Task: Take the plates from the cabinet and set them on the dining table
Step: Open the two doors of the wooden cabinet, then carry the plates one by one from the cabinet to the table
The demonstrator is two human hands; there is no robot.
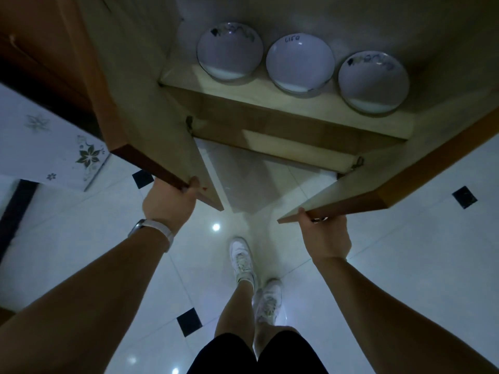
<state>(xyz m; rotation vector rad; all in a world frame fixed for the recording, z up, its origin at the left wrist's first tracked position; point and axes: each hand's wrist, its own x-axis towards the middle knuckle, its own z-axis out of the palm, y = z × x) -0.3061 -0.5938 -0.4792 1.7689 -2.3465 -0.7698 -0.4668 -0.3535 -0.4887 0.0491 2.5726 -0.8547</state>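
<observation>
Tiled floor (405, 252); cabinet (270, 103) holds three plates (299, 62); left hand (170, 203), right hand (325, 234) grip doors (151, 109).

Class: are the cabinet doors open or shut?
Open: left hand and right hand hold the doors swung outward; three plates show inside.

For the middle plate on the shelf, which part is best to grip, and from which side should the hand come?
Grip the middle plate at its front rim, coming straight in from the open front of the cabinet. It seems to lie face up on the shelf, and the left plate and right plate sit close beside it, leaving little room at the sides.
</observation>
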